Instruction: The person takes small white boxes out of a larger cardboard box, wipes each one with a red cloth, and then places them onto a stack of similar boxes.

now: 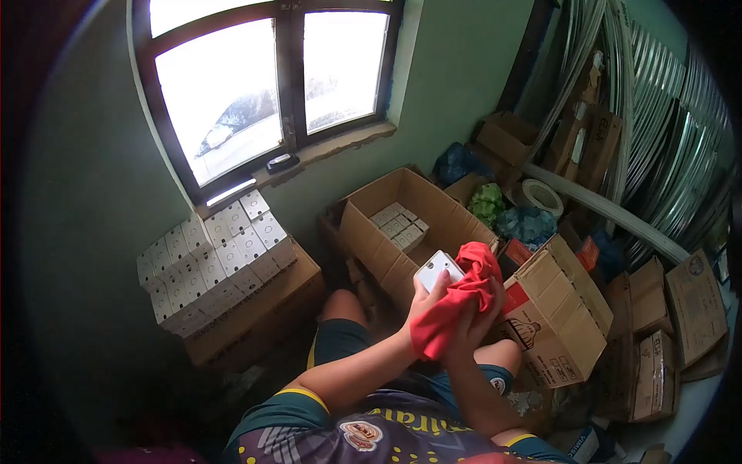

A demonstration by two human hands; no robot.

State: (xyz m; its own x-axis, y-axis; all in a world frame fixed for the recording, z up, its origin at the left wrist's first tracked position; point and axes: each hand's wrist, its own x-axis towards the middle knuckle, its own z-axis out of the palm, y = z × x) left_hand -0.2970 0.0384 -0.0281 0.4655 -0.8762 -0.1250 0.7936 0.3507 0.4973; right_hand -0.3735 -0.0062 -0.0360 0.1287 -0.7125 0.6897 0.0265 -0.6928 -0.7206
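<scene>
My left hand point(422, 306) is closed around a small white electrical box point(437, 271) with round marks on its face, the thumb lying along its near side. A crumpled red cloth point(478, 271) is bunched against the box and hangs down over the wrist. My right hand point(481, 323) grips this cloth from the right; its fingers are partly hidden by the fabric. Both hands are close together above my lap. Just beyond them stands an open cardboard box point(371, 241) with several similar white boxes point(399, 224) in its far corner.
On the left, rows of white boxes point(209, 267) are stacked on a closed carton point(263, 309) beneath the window point(224, 100). To the right sit an open printed carton point(553, 325) and flattened cardboard point(696, 309). Long pale conduits point(649, 100) lean against the back wall.
</scene>
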